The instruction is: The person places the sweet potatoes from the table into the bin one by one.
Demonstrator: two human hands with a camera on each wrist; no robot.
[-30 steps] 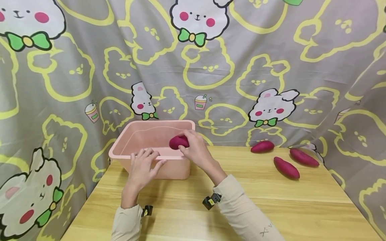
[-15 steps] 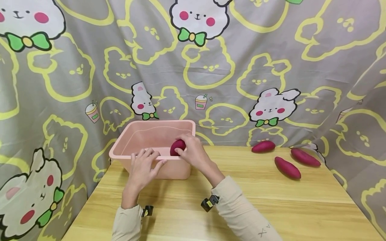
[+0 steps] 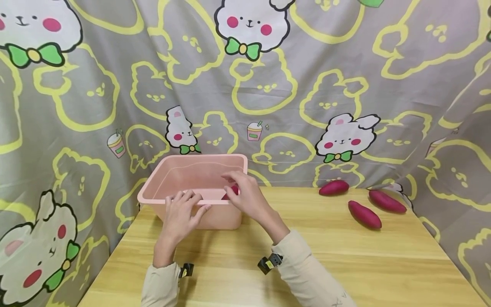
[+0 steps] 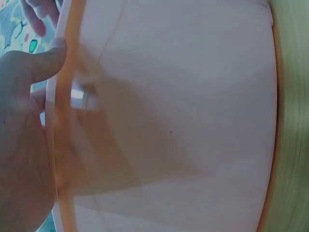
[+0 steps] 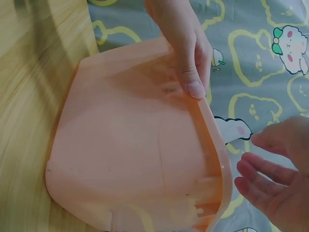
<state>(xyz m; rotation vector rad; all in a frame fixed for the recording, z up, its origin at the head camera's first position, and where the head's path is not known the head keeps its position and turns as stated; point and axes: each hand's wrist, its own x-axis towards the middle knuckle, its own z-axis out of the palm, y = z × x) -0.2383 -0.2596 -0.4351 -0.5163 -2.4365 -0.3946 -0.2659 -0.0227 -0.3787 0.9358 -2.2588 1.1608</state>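
Right hand (image 3: pixel 250 197) slack, fingers parted, holding nothing; purple tuber (image 3: pixel 235 189) inside pink tub (image 3: pixel 221 218). Left hand (image 3: pixel 182 215) grips rim (image 3: pixel 216 202): steady bracing should help a clean withdrawal.

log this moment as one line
left grip: holds pink bin by near rim | right grip: open over bin | sweet potato: inside bin | three sweet potatoes: on wooden table
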